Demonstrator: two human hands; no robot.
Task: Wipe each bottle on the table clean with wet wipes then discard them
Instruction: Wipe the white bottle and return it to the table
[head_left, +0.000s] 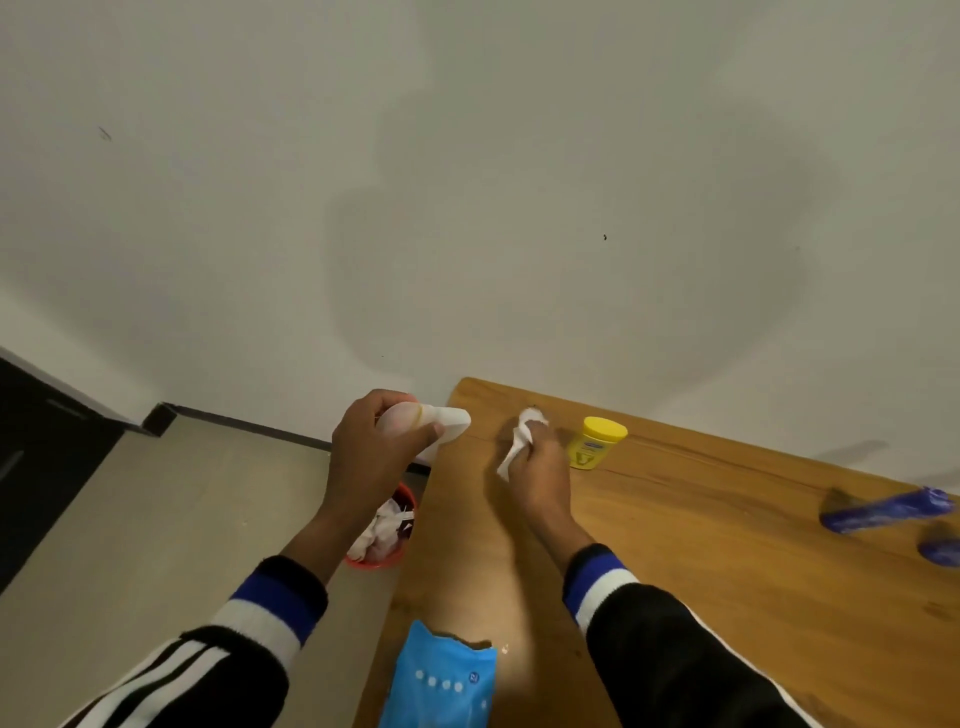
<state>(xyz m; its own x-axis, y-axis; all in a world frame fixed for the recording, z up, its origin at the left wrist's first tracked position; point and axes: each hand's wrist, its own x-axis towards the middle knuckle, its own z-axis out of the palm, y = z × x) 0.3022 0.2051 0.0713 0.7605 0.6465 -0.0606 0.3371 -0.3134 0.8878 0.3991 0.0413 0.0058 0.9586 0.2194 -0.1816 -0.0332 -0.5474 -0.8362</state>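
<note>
My left hand (375, 451) grips a pale pink bottle with a white cap (436, 420), held on its side in the air over the table's left edge. My right hand (537, 467) holds a crumpled white wet wipe (521, 434) just right of the bottle's cap, not touching it. A yellow jar (597, 442) stands upright on the wooden table (727, 545), right of that hand. Two blue bottles lie near the right edge, one long (883, 512) and one cut off by the frame (941, 548). A blue pack of wet wipes (441, 680) lies at the table's near edge.
A small red bin (387, 530) holding used white wipes stands on the floor just left of the table, under my left forearm. A white wall runs behind the table. Dark furniture (36, 457) stands at the far left.
</note>
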